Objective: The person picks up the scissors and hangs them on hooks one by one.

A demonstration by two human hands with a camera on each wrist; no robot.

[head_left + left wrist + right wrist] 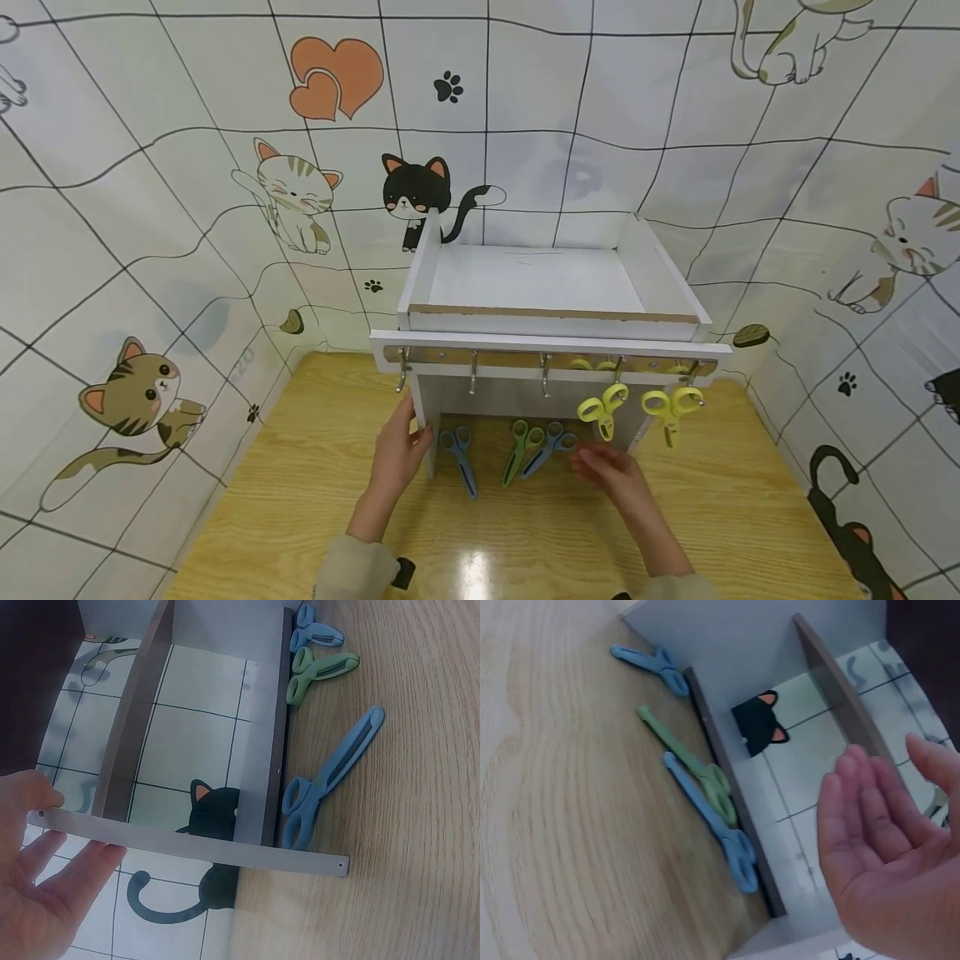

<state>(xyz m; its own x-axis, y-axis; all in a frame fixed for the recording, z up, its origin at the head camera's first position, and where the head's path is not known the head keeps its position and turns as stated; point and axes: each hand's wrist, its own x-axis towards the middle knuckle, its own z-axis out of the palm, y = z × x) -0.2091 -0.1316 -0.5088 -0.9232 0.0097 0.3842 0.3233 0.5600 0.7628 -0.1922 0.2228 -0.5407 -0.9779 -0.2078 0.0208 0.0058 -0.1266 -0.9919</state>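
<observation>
A white wooden rack (pixel 547 343) with a tray-like top and a row of metal hooks stands on the table. My left hand (pixel 395 450) grips the edge of its left side panel (pixel 195 844), thumb on one face and fingers on the other. My right hand (pixel 615 479), holding nothing, has its fingers loosely bent near the rack's right side. Under the rack lie blue scissors (pixel 467 475) at the left, and green scissors (pixel 513 467) beside another blue pair (pixel 538 461), nearest my right hand. Two yellow scissors (pixel 605 427) hang from the right-hand hooks.
The wood-grain table (pixel 300 517) extends in front and to both sides. A white grid-patterned cloth (pixel 180 100) with cartoon cats surrounds it behind and at the sides. Several hooks on the left of the rail (pixel 510 358) carry nothing.
</observation>
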